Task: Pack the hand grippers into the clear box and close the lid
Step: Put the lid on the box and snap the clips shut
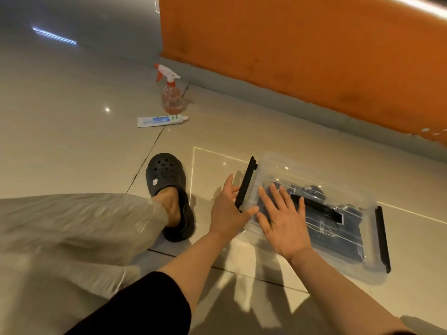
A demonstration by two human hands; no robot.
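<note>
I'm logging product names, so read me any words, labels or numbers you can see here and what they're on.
Nothing here reads clearly.
Toothpaste tube: blue band and green characters, too blurred to read.
Clog: small white badge, no legible mark.
Clear box: pale marks show through the lid, too faint to read.
Spray bottle: no label visible.

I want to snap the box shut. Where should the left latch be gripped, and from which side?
Grip the left latch along its long black bar, coming from the box's outer left side. It stands swung outward there, and the left hand already touches it while the right hand presses the lid.
</note>
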